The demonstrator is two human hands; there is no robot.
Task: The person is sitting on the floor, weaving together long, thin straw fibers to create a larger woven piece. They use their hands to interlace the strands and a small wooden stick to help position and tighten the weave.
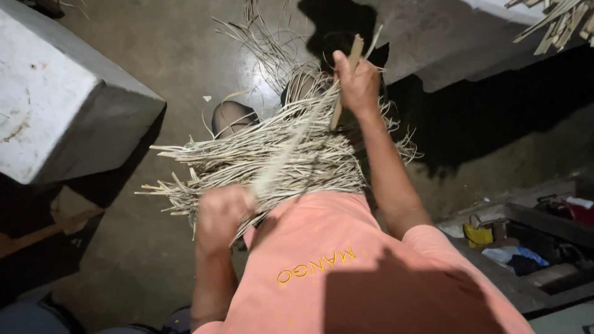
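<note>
A: Concrete floor, dim; grey block at one side.
B: Hands?
A: Left hand fisted on a pale strip. Right hand clamps a wooden stick, above the dry-strip bundle on the lap.

Only packaging I can spot is a small yellow bag and a crumpled blue-white bag, far right.

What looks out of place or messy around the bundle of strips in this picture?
Loose strips lie scattered on the floor beyond the bundle on the lap. The bundle's ends stick out unevenly on one side. The right hand grips a stick, and the left hand holds one strip.
</note>
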